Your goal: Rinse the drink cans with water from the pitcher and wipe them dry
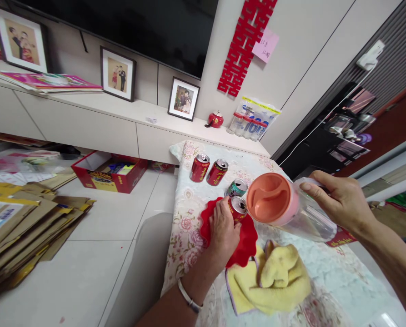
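Note:
My left hand (pixel 221 234) is closed around an opened red drink can (pixel 238 208), which stands over a red scalloped plate (pixel 248 243). In my right hand (pixel 341 200) is the handle of a clear plastic pitcher (pixel 313 220) with an orange lid (pixel 269 198). The pitcher is tipped to the left, its lid close beside the can's top; I cannot make out any liquid flowing. Just behind the held can is a green can (pixel 237 186). Two more red cans, a left one (pixel 200 168) and a right one (pixel 218 172), stand upright farther back.
A crumpled yellow cloth (pixel 274 281) lies on the flowered tablecloth (pixel 185 227) in front of the plate. Behind the table runs a low cabinet (pixel 158 131) with picture frames and glass jars (pixel 245 126). Flattened cardboard (pixel 52 222) and a red box (pixel 110 175) occupy the floor at left.

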{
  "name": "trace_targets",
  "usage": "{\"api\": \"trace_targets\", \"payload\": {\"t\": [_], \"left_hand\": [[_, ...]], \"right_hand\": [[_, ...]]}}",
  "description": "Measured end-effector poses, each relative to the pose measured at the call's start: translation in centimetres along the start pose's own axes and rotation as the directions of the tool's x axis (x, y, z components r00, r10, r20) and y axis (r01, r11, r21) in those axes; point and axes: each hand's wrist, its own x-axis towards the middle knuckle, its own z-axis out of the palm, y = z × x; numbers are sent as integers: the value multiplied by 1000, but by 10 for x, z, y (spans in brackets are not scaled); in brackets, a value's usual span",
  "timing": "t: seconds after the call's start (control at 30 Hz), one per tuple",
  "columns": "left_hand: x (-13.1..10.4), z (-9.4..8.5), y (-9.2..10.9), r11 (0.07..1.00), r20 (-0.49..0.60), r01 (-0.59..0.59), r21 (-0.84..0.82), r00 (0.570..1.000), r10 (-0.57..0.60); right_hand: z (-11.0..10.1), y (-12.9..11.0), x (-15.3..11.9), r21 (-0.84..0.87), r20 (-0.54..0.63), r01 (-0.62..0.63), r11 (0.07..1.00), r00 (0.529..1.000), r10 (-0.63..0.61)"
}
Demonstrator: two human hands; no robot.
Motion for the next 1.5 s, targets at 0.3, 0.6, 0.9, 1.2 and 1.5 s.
{"api": "trace_targets", "payload": {"t": [0.3,0.6,0.9,1.2,1.5], "left_hand": [[0,-1,1,1000,12,2,3,1000,-2],[0,1,-1,1000,-16,-8,-3,1000,8],[1,-1,1,1000,-7,3,-6,1000,-3],[0,0,0,1000,-10,-4,-1,1000,4],[0,0,0,1000,-7,0,5,1000,0]], "right_hand": [[3,2,-1,-8,-10,34,999,999,-34],[4,2,-1,5,-3,-5,1000,1000,5],[5,2,-4,-10,6,-19,1000,1000,19],[8,4,-6,-9,6,-16,1000,1000,17],[11,5,-8,8,-9,-9,1000,1000,9]]}}
